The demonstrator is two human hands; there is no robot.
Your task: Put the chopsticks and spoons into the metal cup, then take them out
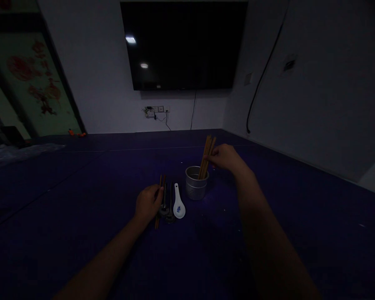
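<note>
My right hand (225,158) is closed on a bundle of wooden chopsticks (207,154) that stand tilted in a round metal holder (196,184). My left hand (148,203) rests on the dark blue surface (81,216), its fingers curled around wooden chopsticks (160,187) lying there. Just right of that hand lie two metal spoons (167,206) and a white ceramic spoon (178,205) with a blue pattern, all to the left of the holder.
A large dark screen (184,43) hangs on the far wall above a socket strip (156,110) with cables. A door with a red flower pattern (34,79) is at the left. The room is dim.
</note>
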